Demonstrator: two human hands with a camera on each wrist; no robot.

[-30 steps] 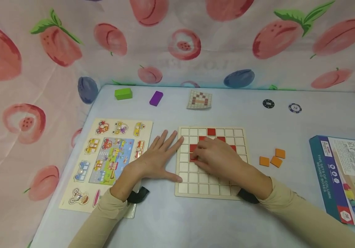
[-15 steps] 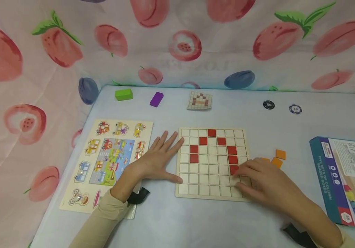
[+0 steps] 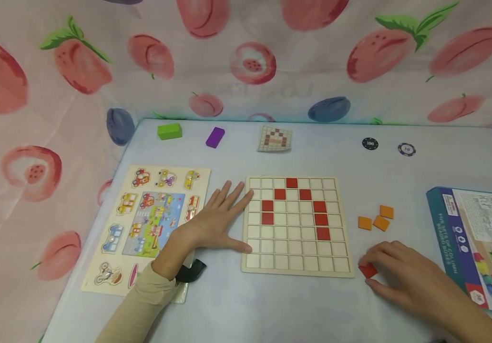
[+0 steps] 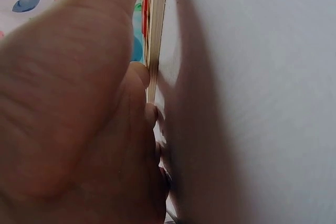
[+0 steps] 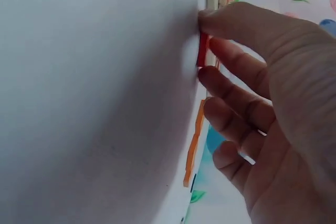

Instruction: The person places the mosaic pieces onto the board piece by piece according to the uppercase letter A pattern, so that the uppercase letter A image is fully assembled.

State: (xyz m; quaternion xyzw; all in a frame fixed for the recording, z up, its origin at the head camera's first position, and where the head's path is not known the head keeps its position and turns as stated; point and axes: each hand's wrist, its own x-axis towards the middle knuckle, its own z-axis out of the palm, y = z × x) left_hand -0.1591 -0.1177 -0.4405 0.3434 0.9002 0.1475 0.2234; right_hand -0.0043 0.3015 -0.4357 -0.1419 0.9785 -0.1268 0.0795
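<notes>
A square wooden grid board lies on the table with several red tiles set in its cells. My left hand is spread flat at the board's left edge, its thumb and index fingertip touching the rim. To the right of the board's lower corner, my right hand pinches a loose red tile between thumb and index finger. The right wrist view shows this red tile at the thumb tip, low over the table. Several orange tiles lie just beyond that hand.
A vehicle puzzle board lies partly under the left forearm. Behind are a green block, a purple block, a pattern card and two poker chips. A blue box stands at the right.
My right hand has moved from the board's left cells across to its right, down to the loose red tile on the table. The left hand has stayed in place.
</notes>
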